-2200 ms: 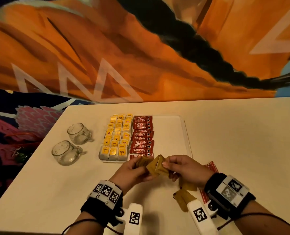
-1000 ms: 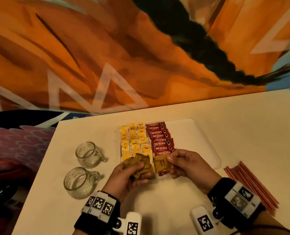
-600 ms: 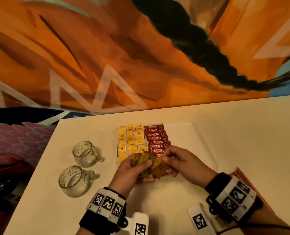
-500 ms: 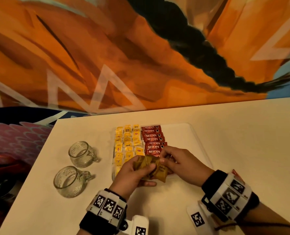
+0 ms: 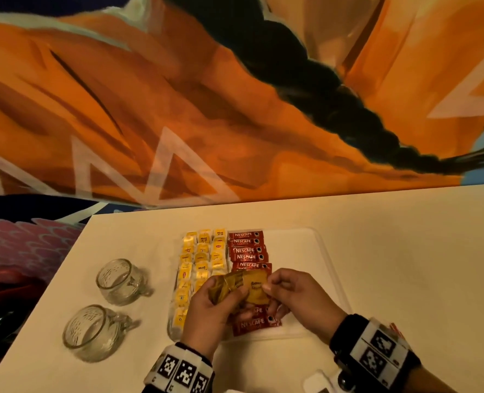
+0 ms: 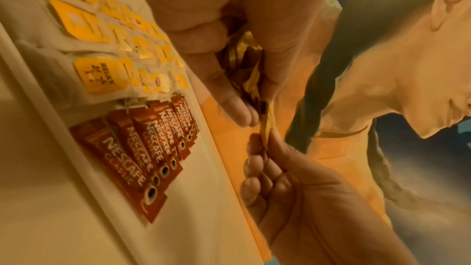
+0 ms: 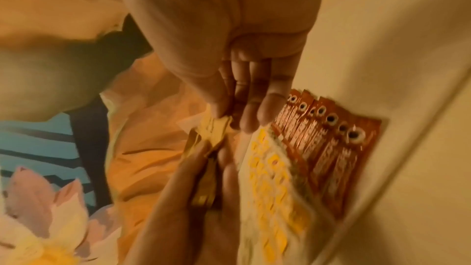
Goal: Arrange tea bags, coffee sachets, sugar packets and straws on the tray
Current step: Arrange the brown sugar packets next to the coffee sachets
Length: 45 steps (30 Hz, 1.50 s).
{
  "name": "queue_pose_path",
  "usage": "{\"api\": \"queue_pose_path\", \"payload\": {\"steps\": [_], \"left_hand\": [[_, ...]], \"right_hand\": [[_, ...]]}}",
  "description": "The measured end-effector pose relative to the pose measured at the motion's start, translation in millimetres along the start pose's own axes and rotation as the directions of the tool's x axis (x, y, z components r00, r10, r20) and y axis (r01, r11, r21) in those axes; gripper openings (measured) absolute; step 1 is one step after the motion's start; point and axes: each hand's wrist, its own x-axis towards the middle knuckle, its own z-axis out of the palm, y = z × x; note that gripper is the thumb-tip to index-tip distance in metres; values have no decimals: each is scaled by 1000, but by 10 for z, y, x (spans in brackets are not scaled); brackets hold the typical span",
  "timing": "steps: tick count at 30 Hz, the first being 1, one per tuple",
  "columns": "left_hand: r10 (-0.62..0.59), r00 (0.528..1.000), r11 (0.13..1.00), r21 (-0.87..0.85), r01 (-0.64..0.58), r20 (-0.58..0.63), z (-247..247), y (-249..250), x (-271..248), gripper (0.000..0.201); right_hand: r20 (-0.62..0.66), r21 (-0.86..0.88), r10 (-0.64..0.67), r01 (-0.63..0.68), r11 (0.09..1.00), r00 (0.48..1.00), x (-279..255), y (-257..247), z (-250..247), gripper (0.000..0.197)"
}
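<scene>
Here, left hand [image 5: 206,310] clutching brown sugar packets [image 5: 226,287], right hand [image 5: 297,299] pinching one packet [image 5: 256,292]

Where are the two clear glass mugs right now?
In the head view, the two clear glass mugs stand on the cream table, left of the white tray and its yellow tea bags.

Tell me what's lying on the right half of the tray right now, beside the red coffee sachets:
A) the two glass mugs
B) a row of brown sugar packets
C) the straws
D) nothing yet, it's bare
D: the tray is bare white to the right of the red coffee sachets; the brown sugar packets are in the left hand and the right hand, above the tray's near end.
</scene>
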Motion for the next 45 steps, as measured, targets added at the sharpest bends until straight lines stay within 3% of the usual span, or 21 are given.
{"api": "queue_pose_path", "payload": {"steps": [8,12,16,20,29,32,34,37,40,45], "left_hand": [[-47,998,999,-3,47,-48,-219,-86,150,25],[-95,993,995,-5,95,-71,-240,-145,242,27],[-117,990,993,-5,117,-78,-235,-173,316,28],[-139,988,990,-11,139,-72,-228,-188,357,24],[-155,988,987,-46,154,-21,-226,-174,385,25],[-162,987,981,-104,163,10,-223,-116,373,37],[-154,988,979,-127,157,29,-196,-84,378,43],[-152,988,977,-142,156,39,-143,-49,354,39],[-134,989,984,-109,140,57,-74,-49,318,33],[-123,986,991,-42,128,110,-5,-70,200,25]], "right_hand": [[-308,-237,130,-209,949,942,1227,264,-787,15],[-324,-322,188,-295,900,927,1695,355,-847,18],[-317,-419,170,-299,857,933,1903,343,-825,22],[-325,-440,188,-323,838,927,1983,341,-811,34],[-359,-510,239,-404,760,902,2000,261,-768,34],[-353,-529,138,-319,786,925,1817,180,-691,25],[-308,-413,35,-166,896,951,1546,70,-561,19],[-55,-209,-16,5,978,998,1009,-132,-280,25],[149,-133,-7,27,991,989,647,-192,-85,24],[97,-29,-71,74,997,993,441,-137,-9,10]]}}
